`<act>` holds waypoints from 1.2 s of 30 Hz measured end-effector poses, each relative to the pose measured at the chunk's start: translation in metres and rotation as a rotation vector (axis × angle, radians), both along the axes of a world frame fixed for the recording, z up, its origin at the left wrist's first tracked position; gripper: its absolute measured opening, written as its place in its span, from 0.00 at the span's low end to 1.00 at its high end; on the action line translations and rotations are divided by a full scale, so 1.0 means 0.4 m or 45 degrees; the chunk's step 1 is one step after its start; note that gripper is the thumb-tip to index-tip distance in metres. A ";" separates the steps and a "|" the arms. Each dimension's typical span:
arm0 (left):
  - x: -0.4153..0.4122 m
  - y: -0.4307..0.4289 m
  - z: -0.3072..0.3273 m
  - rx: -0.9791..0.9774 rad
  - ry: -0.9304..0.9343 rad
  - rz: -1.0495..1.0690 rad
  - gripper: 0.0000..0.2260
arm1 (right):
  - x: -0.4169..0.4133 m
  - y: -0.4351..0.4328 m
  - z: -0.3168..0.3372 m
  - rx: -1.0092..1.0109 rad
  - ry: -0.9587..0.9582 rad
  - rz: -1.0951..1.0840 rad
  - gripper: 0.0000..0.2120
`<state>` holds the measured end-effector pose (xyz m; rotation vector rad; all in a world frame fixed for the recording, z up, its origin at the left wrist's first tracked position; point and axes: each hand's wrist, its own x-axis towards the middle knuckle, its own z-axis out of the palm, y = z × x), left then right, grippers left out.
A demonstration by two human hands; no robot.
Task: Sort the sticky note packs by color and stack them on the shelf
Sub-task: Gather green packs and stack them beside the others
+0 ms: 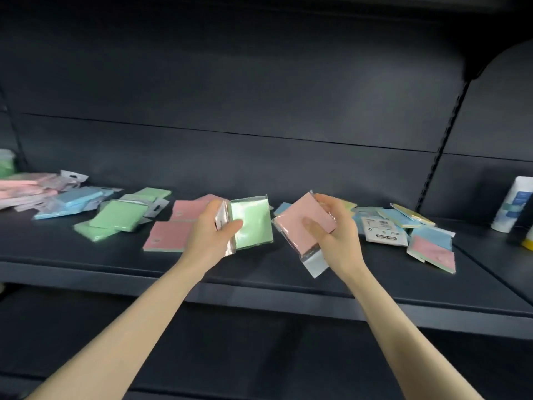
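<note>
Green pack (252, 223) gripped in the left hand (212, 230), pink pack (302, 226) pinched by the right hand (336, 232) (thumbs on top), both above the dark shelf (259, 272).

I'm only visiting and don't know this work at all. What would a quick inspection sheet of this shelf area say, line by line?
Surface: dark shelf, with packs scattered along it.
Job's things: green pack and pink pack are held up; pink packs, green packs and blue packs lie in loose groups to the left, and a mixed heap to the right.
Clutter: white bottle and a yellow item at the far right.
Hands: left hand grips the green pack; right hand grips the pink pack.
Cables: nothing seen.
Surroundings: dark back panel; slotted upright at right.
</note>
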<state>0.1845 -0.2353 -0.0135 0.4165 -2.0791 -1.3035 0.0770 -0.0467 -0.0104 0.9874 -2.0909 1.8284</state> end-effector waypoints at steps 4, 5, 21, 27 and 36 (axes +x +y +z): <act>-0.012 -0.087 -0.002 -0.057 -0.106 -0.066 0.13 | 0.008 -0.083 -0.005 0.031 -0.022 -0.022 0.18; -0.017 -0.102 -0.002 -0.075 -0.125 -0.083 0.14 | 0.009 -0.100 -0.007 0.042 -0.023 -0.036 0.19; -0.059 -0.193 0.035 -0.283 -0.259 -0.256 0.21 | 0.003 -0.198 0.016 0.099 0.010 -0.257 0.17; -0.011 -0.287 0.043 -0.112 -0.129 -0.136 0.18 | -0.015 -0.316 0.040 0.053 0.029 -0.124 0.15; 0.114 -0.534 0.055 -0.115 -0.144 0.199 0.18 | 0.035 -0.611 0.051 0.211 0.090 0.118 0.19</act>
